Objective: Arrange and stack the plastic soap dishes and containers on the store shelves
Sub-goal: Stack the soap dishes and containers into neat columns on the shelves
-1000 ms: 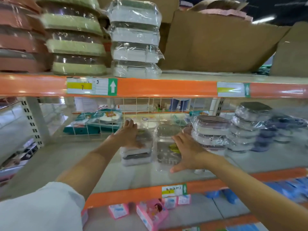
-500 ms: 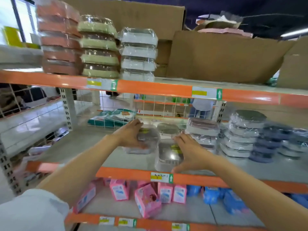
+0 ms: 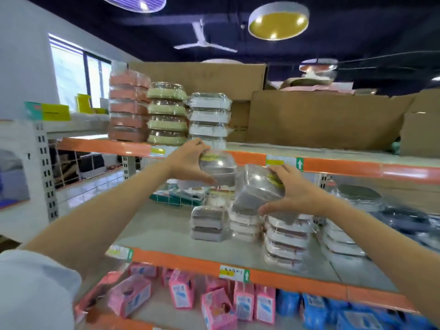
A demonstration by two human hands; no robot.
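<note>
My left hand (image 3: 188, 161) grips a wrapped grey soap dish (image 3: 220, 169), raised to the height of the upper shelf's orange edge (image 3: 345, 165). My right hand (image 3: 294, 192) holds a second wrapped grey dish (image 3: 258, 194), tilted, just above the stacks on the middle shelf (image 3: 166, 232). Below them stand a short grey stack (image 3: 207, 222), a white stack (image 3: 245, 225) and a taller white stack (image 3: 285, 241). The upper shelf carries a white stack (image 3: 209, 117), a green stack (image 3: 166, 113) and a pink stack (image 3: 128, 108).
Cardboard boxes (image 3: 321, 117) fill the upper shelf to the right of the stacks. More wrapped dishes (image 3: 357, 198) and dark blue ones (image 3: 404, 220) sit at the right of the middle shelf. Pink boxes (image 3: 214, 303) and blue packs (image 3: 333, 310) lie on the bottom shelf.
Both hands have lifted a wrapped grey dish each off the middle shelf, up to the upper shelf's edge. My view has tilted up and back, showing the ceiling.
</note>
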